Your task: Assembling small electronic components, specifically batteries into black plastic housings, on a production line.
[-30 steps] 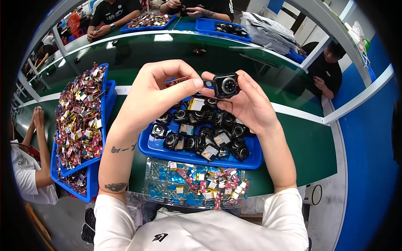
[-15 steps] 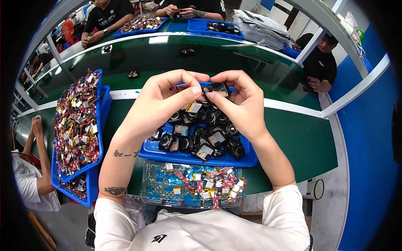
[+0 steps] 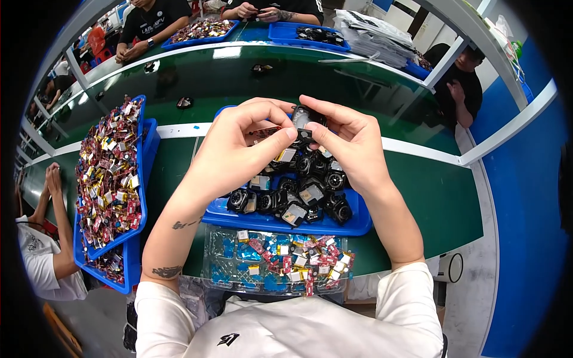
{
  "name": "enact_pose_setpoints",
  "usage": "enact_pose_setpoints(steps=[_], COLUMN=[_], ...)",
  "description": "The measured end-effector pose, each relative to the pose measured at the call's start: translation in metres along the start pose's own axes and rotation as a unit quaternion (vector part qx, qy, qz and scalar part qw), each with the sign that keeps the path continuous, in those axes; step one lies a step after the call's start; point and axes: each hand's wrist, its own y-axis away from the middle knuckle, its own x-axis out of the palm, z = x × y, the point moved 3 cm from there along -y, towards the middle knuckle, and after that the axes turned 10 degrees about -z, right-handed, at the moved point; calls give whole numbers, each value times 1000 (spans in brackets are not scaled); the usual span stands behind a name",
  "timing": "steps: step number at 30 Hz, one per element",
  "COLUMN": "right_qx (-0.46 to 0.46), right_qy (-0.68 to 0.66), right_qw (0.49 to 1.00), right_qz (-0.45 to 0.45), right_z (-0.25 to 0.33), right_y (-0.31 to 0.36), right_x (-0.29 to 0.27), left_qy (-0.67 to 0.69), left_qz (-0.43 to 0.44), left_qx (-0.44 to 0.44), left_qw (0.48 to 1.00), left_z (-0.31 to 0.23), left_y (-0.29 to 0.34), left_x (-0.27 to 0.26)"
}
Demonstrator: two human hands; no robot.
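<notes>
Both hands meet above a blue tray [image 3: 286, 225] heaped with black watch cases [image 3: 293, 213]. My right hand [image 3: 352, 143] is closed round a black watch case [image 3: 310, 116], tilted so its hollow inside shows, its thumb on the lower edge. My left hand [image 3: 242, 140] is closed, with a small red circuit board [image 3: 262, 132] between its fingers and palm. Its thumb and fingertips pinch at the left side of the case. A silver and yellow battery [image 3: 285, 155] shows just below the left thumb; whether it hangs from that board I cannot tell.
A clear plastic tray [image 3: 218, 277] with circuit boards and batteries lies nearest me. At left, stacked blue trays [image 3: 143, 179] hold a heap of boards. Beyond a white rail [image 3: 418, 149], dark parts [image 3: 185, 102] lie on a green belt [image 3: 227, 80]. Co-workers sit across and at left.
The watch case has turned in my fingers and now shows its hollow inside. My hands stay together above the tray. Dark parts on the green belt have shifted slightly left.
</notes>
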Motion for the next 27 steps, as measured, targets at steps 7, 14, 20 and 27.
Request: enact_pose_setpoints(steps=[7,14,20,27], right_qx=[15,-2,-24,-7], right_qy=[30,38,5,-1], right_qw=[999,999,1000,1000], right_qz=[-2,-3,-14,-23], right_z=[1,5,3,3], right_y=[-2,0,0,0], right_x=[-4,-3,-3,-5], left_qy=[-24,-27,-2,1], left_qz=[-1,5,11,11], left_qx=[21,-8,2,-9], left_qw=[999,1000,1000,1000], left_z=[-2,-2,1,-2], left_y=[-1,0,0,0], left_x=[0,0,3,2])
